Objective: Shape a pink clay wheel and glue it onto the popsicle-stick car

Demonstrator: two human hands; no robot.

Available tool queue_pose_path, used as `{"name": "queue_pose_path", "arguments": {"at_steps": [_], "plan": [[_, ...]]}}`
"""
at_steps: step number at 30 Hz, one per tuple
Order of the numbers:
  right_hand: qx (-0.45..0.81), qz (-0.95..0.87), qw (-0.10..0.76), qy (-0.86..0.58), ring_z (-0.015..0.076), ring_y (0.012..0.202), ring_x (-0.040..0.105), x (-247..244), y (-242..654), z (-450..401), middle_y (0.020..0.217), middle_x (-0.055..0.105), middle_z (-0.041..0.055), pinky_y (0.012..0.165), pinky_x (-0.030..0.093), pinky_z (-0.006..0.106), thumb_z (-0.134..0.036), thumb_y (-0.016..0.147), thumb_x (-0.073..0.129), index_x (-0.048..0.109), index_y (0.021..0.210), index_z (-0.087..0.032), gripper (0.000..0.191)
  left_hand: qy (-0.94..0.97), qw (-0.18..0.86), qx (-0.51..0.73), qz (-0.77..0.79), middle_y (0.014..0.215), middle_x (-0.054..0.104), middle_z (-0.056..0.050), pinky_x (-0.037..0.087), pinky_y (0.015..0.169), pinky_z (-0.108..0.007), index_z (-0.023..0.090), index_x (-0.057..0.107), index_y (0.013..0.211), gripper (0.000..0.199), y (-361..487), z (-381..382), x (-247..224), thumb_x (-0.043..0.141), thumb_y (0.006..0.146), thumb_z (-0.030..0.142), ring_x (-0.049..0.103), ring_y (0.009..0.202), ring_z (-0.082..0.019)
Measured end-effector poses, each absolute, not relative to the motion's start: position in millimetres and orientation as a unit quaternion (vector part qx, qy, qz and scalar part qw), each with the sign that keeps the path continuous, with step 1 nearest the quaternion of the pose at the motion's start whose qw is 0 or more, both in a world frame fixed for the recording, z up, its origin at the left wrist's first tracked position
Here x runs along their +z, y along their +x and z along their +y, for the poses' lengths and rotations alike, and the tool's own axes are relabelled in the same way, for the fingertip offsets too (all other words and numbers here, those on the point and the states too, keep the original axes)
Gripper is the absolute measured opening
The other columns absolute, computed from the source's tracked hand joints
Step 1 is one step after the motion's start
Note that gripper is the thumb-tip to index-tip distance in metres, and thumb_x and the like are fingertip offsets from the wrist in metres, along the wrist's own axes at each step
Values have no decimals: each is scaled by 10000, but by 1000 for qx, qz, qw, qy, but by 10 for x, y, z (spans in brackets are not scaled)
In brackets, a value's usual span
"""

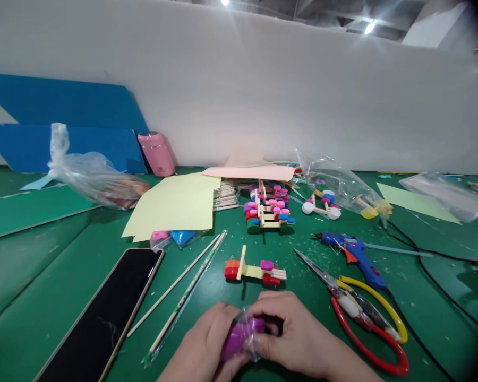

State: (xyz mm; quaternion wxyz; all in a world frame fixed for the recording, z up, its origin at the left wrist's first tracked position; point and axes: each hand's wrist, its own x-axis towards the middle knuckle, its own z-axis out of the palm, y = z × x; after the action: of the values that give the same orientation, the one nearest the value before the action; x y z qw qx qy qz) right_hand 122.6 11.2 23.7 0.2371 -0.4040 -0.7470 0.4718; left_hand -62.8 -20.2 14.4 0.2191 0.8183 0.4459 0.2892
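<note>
Left hand (205, 339) and right hand (292, 331) are gripping a purple lump (233, 340) in clear plastic (253, 346) from both sides with curled fingers (271, 303), seemingly keeping it steady above the tabletop (83, 249), while a toy (253, 272) is standing just beyond, apparently leaving them room.

Over on the surface (56, 265), I have a phone (103, 313) at the lower left of the frame, two sticks (175, 284) just right of it, and a packet (236, 339) between the left hand (207, 339) and right hand (295, 331) at bottom centre, a single model (255, 271) just behind them. At lower right my feed gives me scissors (334, 291) with a glue gun (352, 246) behind; mid-frame, clustered models (265, 209) stand right of a paper sheet (175, 204). Upper left, I find a flask (158, 155) before the partition (263, 90).
</note>
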Motion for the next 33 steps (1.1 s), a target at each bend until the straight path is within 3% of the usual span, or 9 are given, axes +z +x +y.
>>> {"name": "queue_pose_path", "arguments": {"at_steps": [4,9,16,20,24,28,33], "plan": [[434,-771,206,-417,76,553,402,228,1204,77,623,454,-52,497,274,183,-240,689,646,639,756,-183,88,845,188,219,450,903,610,-49,500,731,-262,224,423,1061,363,-625,-227,96,561,735,145,615,811,-183],[391,-799,184,-419,78,543,402,218,1164,57,605,460,-48,502,275,187,-188,674,593,580,685,-167,27,862,141,203,442,947,625,-65,501,745,-271,220,389,1105,444,-627,-221,49,567,712,117,621,850,-202],[533,-699,265,-397,51,491,335,257,1201,110,523,394,-72,468,259,168,-64,611,535,551,597,-148,87,842,179,271,430,997,603,-77,501,709,-265,244,330,1157,387,-611,-220,118,490,808,289,609,859,-201],[668,-576,297,-366,48,464,314,230,1225,118,497,410,-67,436,241,174,-156,632,599,581,615,-135,32,829,234,269,431,880,580,-27,492,629,-239,262,362,1059,281,-598,-227,171,489,809,252,591,723,-153],[775,-438,350,-293,40,411,277,201,1255,127,437,394,-74,417,217,183,-266,613,678,577,593,-134,167,811,226,287,457,841,561,-7,475,629,-244,268,389,1019,212,-617,-212,169,459,821,236,573,708,-146],[787,-369,426,-250,61,442,311,219,1303,146,452,394,-61,461,236,205,-323,625,659,558,606,-149,203,791,190,281,508,881,589,-20,474,655,-255,258,410,1039,250,-687,-172,119,495,803,262,585,757,-163],[769,-401,429,-253,78,489,341,236,1319,150,520,432,-33,483,238,213,-417,717,597,566,732,-135,285,789,125,231,555,928,622,-70,478,684,-326,211,464,1076,409,-803,-137,76,562,739,420,586,818,-222]]}}
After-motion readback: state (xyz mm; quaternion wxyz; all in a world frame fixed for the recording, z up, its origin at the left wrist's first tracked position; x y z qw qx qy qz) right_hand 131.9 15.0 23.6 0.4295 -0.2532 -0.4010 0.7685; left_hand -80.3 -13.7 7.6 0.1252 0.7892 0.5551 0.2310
